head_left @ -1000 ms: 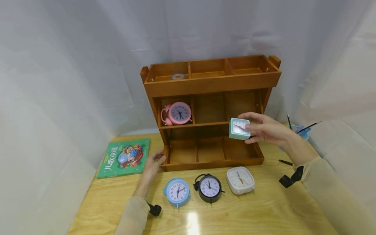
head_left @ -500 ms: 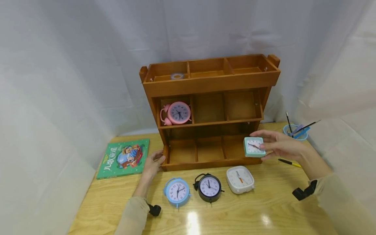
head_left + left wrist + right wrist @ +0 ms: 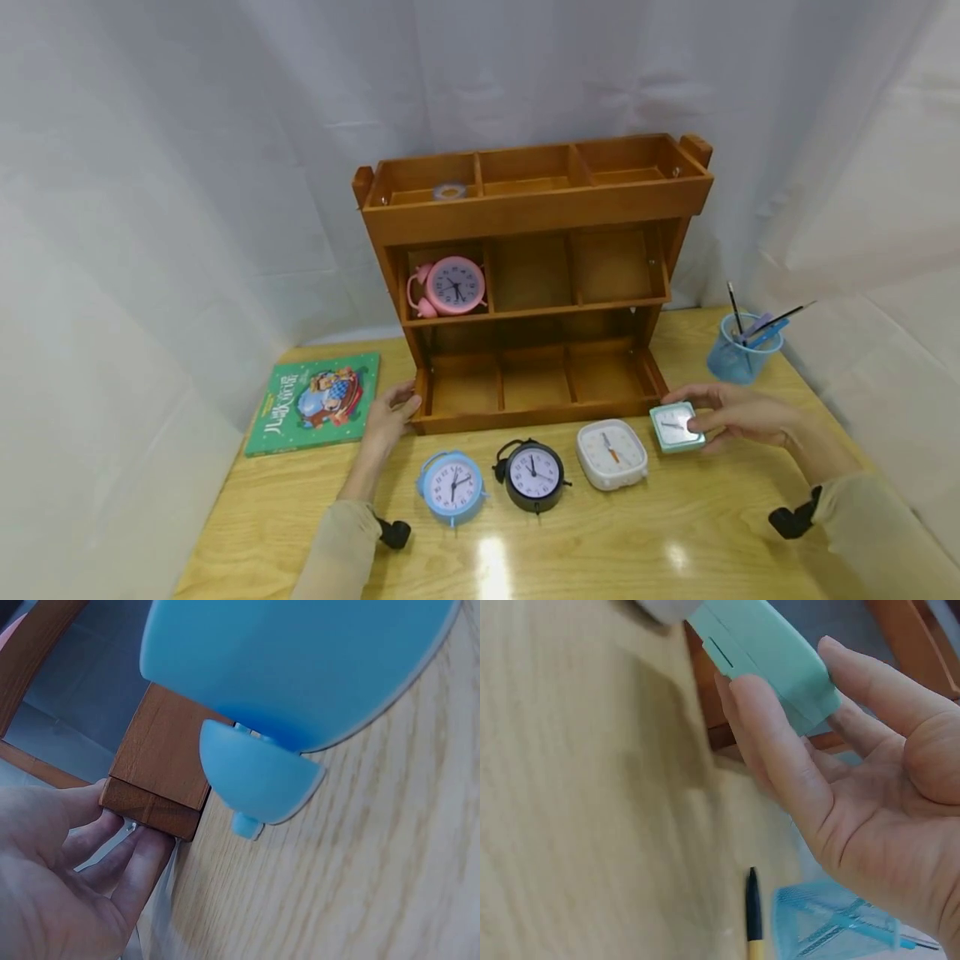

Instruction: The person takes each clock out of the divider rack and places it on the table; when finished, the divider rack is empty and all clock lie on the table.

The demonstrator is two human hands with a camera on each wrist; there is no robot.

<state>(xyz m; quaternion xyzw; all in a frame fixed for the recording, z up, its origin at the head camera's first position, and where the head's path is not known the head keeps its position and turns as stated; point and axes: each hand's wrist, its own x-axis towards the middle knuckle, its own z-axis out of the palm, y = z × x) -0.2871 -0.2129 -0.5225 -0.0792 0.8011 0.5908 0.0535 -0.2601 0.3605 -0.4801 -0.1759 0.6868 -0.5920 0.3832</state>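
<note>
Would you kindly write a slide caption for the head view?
Right hand holds a mint clock beside a white clock; left hand grips the shelf.

Square clock [image 3: 672,428] in your right hand [image 3: 742,413]: mint green, white face
Shelf [image 3: 540,215] by your left hand [image 3: 387,422]: reddish brown
Clock [image 3: 456,286] on your shelf: pink, greyish face
Left clock [image 3: 453,487] on your desk [image 3: 600,550]: light blue, white face
Middle clock [image 3: 534,477] there: black, white face
Right clock [image 3: 611,454] there: white, orange pointer
Book [image 3: 315,404]: green, white lettering, multicoloured picture
Pen cup [image 3: 731,358]: blue mesh
Your sleeves [image 3: 341,542]: beige
</note>
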